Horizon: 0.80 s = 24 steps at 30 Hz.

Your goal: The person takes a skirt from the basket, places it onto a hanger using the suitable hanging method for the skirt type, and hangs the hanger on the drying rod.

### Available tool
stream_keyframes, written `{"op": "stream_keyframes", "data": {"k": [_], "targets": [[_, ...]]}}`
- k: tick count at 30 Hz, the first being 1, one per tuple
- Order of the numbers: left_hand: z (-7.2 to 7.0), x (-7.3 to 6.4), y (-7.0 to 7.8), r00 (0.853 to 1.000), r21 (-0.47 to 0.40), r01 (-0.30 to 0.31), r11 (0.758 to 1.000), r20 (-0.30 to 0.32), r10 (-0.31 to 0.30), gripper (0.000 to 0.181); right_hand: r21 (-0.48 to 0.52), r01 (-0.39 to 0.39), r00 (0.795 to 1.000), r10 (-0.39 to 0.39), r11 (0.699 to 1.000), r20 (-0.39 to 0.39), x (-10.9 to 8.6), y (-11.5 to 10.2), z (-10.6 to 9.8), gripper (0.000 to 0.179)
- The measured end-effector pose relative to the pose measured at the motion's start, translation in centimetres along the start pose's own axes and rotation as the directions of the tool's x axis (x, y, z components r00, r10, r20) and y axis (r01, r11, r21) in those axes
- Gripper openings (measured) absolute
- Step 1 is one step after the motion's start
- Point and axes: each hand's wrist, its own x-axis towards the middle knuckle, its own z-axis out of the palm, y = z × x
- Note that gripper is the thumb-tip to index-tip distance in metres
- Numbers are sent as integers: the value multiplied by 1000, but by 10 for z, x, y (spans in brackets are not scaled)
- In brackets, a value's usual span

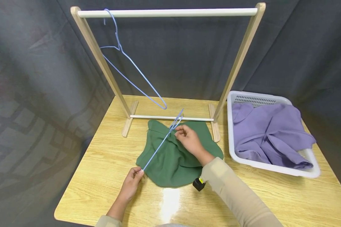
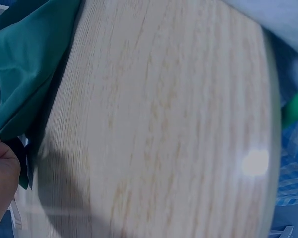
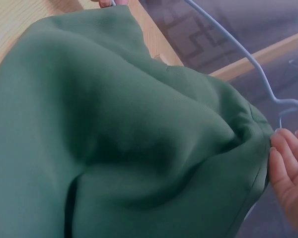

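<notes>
A green garment [image 1: 173,170] lies bunched on the table below the rack, with a blue wire hanger [image 1: 156,152] slanting across it. My left hand [image 1: 132,181] pinches the hanger's near end at the garment's left edge. Beside the hanger's neck, my right hand [image 1: 188,140] has curled fingers at the garment's upper edge. In the right wrist view, the fingertips of that hand [image 3: 290,168] pinch the seamed edge of the cloth, close to the hanger wire [image 3: 253,59]. Part of the hanger is hidden by the garment.
A second blue hanger [image 1: 142,74] hangs from the left part of the rack's white top bar [image 1: 170,13]. The rack's wooden feet [image 1: 215,126] stand behind the garment. At the right, a white basket [image 1: 231,132] holds a purple garment [image 1: 270,132] that spills over its rim.
</notes>
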Motion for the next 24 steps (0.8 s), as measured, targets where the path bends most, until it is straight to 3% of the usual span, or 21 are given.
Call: {"op": "stream_keyframes", "data": {"k": [7, 10, 14, 17, 24], "targets": [[1, 1, -1, 1000, 22, -9, 1000, 10, 9, 40, 56, -17, 1000, 16, 998, 11, 3, -4, 6, 19], [1, 2, -3, 1000, 24, -8, 1000, 8, 8, 41, 71, -55, 998, 54, 996, 15, -2, -19, 7, 18], [3, 3, -4, 1000, 23, -5, 1000, -7, 5, 42, 97, -90, 996, 89, 991, 17, -1, -20, 8, 17], [5, 3, -3, 1000, 20, -16, 1000, -12, 16, 41, 150, -89, 996, 90, 985, -1, 5, -7, 11, 14], [9, 1, -4, 999, -8, -45, 999, -26, 45, 39, 287, -98, 989, 126, 953, -81, 5, -6, 21, 9]]}}
